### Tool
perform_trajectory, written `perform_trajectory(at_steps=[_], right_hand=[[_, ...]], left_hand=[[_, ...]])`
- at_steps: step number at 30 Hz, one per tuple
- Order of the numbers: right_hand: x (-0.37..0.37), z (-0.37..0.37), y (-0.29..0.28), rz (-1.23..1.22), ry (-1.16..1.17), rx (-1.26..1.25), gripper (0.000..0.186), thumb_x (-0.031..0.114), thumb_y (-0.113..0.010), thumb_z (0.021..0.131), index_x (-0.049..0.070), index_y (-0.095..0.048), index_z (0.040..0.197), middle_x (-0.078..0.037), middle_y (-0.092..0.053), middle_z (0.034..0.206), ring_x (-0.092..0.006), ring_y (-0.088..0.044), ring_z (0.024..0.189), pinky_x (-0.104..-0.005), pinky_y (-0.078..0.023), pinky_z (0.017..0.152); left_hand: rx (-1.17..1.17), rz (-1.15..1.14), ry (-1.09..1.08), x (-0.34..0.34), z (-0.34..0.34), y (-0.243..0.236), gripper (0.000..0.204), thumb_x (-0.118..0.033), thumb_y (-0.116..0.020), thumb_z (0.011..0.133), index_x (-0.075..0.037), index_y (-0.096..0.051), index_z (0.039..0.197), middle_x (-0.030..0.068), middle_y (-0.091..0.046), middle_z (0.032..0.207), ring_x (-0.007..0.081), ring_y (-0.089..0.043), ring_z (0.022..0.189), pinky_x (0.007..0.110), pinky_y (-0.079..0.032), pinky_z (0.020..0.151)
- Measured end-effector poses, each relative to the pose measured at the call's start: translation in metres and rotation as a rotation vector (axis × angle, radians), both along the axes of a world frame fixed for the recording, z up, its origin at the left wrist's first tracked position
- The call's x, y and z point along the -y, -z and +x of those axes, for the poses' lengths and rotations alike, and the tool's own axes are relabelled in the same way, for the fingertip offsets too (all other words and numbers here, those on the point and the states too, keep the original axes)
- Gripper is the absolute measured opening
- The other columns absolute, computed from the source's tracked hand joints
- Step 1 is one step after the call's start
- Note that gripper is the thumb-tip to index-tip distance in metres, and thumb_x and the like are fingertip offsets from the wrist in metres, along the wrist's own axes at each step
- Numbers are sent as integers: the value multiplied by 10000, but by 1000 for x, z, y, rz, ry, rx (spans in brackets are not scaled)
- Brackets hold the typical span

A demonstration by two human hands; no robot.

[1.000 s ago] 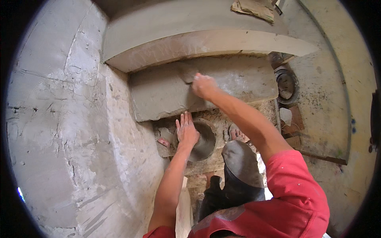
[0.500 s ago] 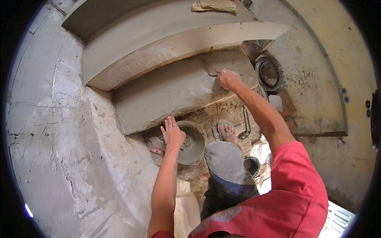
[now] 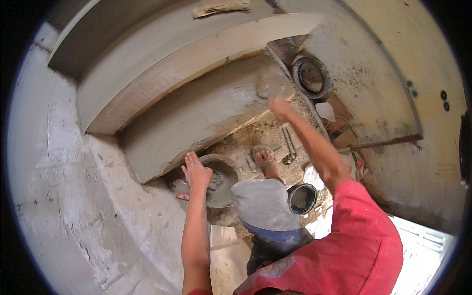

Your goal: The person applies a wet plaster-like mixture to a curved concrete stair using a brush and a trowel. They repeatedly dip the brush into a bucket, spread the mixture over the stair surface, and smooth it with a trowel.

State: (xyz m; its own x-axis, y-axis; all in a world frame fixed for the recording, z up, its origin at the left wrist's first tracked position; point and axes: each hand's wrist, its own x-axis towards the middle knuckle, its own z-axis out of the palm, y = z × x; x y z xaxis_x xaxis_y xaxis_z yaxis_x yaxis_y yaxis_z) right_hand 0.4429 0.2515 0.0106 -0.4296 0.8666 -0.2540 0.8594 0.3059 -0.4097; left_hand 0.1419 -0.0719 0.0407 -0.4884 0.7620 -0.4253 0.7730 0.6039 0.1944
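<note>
A step covered in wet grey cement [image 3: 196,108] runs across the middle, below a pale curved riser. My right hand [image 3: 281,109], slightly blurred, is closed at the step's right end. It grips a trowel [image 3: 273,84], whose flat grey blade lies against the cement; the handle is mostly hidden by the fist. My left hand [image 3: 197,172] rests with its fingers stretched out at the step's front edge, holding nothing. Under and beside that hand stands a round basin [image 3: 227,189] with some wet cement in it.
A dark bucket [image 3: 301,199] stands by my knee, and a round black container [image 3: 311,77] sits beyond the step's right end. Metal tongs-like rods [image 3: 290,146] lie near my foot [image 3: 266,160]. A folded paper bag [image 3: 221,8] lies on the upper step.
My right hand has drawn the trowel nearer, toward the step's front right corner. My left hand stays at the front edge. The whole view has turned and shifted a little.
</note>
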Motion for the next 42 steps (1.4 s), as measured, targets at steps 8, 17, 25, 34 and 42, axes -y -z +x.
perform_trajectory(at_steps=[8,17,25,34,42], right_hand=[[131,-37,-45,-231,-25,-199,502,367,-477,1041,-97,-652,1121,-385,-684,1060,-549,-679,977,-581,-555,870],[10,-61,-48,-210,179,-228,524,374,-447,1078,-123,-615,1099,-383,-689,947,-495,-719,921,-554,-564,849],[184,-94,-53,-279,-374,-67,586,451,-472,1057,-115,-609,1118,-404,-674,1039,-558,-652,1057,-590,-509,953],[215,-45,-126,-42,-764,282,424,390,-606,1003,1,-613,1170,-248,-718,895,-450,-706,888,-560,-540,771],[281,-132,-21,257,-888,457,362,252,-620,973,-25,-660,1202,-184,-730,1001,-349,-721,933,-477,-572,726]], left_hand=[[11,12,-74,-9,7,-6,923,-144,-655,837,37,-237,1639,220,-251,1719,340,-221,1606,522,-200,1295],[12,51,-20,-5,-2,-4,883,-145,-665,825,27,-299,1611,225,-323,1682,357,-268,1583,590,-239,1265],[126,117,-74,22,-31,1,830,-127,-612,863,-11,-310,1627,187,-328,1694,362,-265,1583,594,-231,1265],[299,406,-805,185,-9,86,492,-121,-632,927,-11,-643,1407,233,-723,1265,388,-691,1180,429,-497,1076],[334,456,-819,194,6,105,379,-209,-716,931,-96,-749,1291,174,-771,1162,343,-744,1065,419,-557,963]])
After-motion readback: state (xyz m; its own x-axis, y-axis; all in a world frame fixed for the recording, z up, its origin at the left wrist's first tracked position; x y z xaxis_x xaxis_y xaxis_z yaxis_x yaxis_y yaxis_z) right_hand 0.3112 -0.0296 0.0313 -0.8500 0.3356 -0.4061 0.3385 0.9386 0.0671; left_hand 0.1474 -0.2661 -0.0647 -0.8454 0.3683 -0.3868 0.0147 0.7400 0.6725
